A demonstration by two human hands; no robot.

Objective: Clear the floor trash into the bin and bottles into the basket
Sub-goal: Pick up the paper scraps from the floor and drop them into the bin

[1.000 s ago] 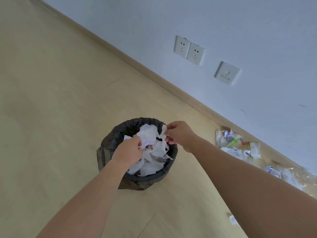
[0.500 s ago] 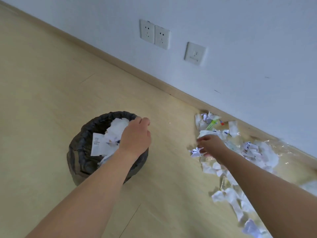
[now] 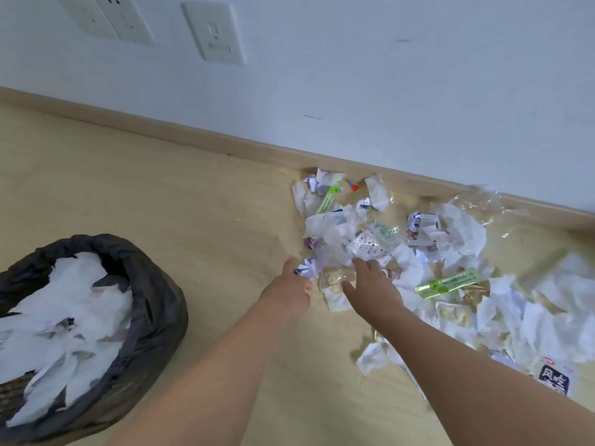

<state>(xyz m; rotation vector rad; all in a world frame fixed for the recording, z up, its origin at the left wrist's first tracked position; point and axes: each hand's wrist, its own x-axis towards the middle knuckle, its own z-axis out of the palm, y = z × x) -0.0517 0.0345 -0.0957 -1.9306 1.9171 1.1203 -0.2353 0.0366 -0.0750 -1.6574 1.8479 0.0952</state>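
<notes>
I see both hands at the near edge of the litter heap (image 3: 402, 249) along the baseboard — left hand (image 3: 288, 292) pinching a crumpled paper scrap (image 3: 306, 270), right hand (image 3: 373, 284) with its grip released, fingers spread — the lined bin (image 3: 154, 304) sits well left.

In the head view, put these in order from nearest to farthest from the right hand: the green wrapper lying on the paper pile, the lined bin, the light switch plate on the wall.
From the right hand:
1. Green wrapper, just to its right on the pile.
2. Bin, far to the left on the floor.
3. Switch plate, high up on the wall.
</notes>
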